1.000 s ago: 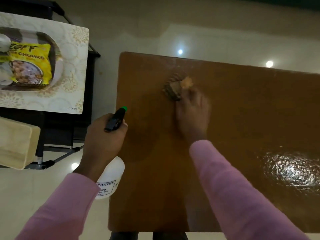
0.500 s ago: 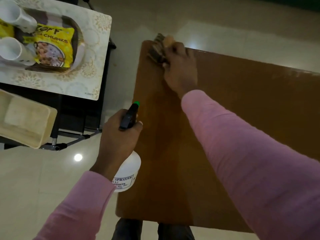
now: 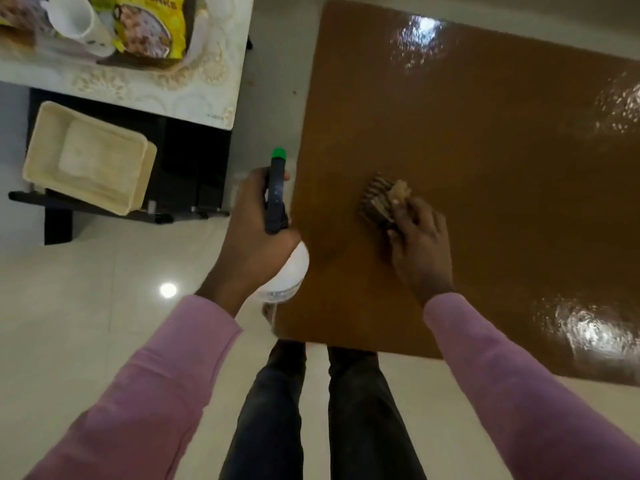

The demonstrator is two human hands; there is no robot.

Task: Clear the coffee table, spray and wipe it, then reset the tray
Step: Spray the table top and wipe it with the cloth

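Observation:
The brown coffee table (image 3: 502, 174) fills the right side, with wet glossy patches at its far edge and near right. My right hand (image 3: 420, 247) presses a folded brown striped cloth (image 3: 379, 202) onto the table's left part. My left hand (image 3: 254, 237) grips a white spray bottle (image 3: 289, 275) with a dark head and green nozzle, held just off the table's left edge. A cream wooden tray (image 3: 45, 157) rests tilted on a black stand at the left.
A patterned side table (image 3: 194, 95) at the upper left carries a dish with a yellow snack packet (image 3: 152, 29) and a white cup (image 3: 79, 24). Pale glossy floor lies between the two tables. My legs stand at the table's near edge.
My right hand has drawn the cloth back from the table's far left corner toward me. The view has tilted down, so my legs show. The left hand keeps holding the bottle.

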